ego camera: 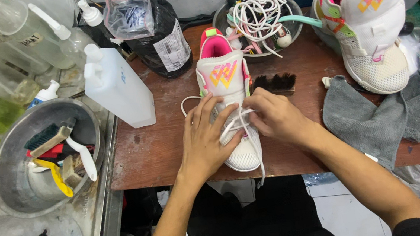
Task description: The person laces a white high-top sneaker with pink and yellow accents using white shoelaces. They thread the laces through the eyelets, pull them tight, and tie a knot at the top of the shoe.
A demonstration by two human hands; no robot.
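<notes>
Our left hand (206, 135) lies flat on the white sneaker (230, 104), fingers spread, gripping nothing. Right hand (274, 117) pinches the white lace (237, 119) over the shoe's midfoot. Sneaker sits toe toward us at the near tabletop (154, 148) edge (pink collar facing away). Brush (275, 82) just behind, grey cloth (369, 117) to the right, second sneaker (372, 24) beyond.

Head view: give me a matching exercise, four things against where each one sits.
Things:
1. white sneaker
2. scrub brushes
3. loose laces
4. grey cloth

Places:
A. in the metal basin at left
B. under both hands at the table's front edge
C. flat on the table, right of the hands
D. in the bowl at the table's back

Pairs: 1-B, 2-A, 3-D, 4-C
</notes>
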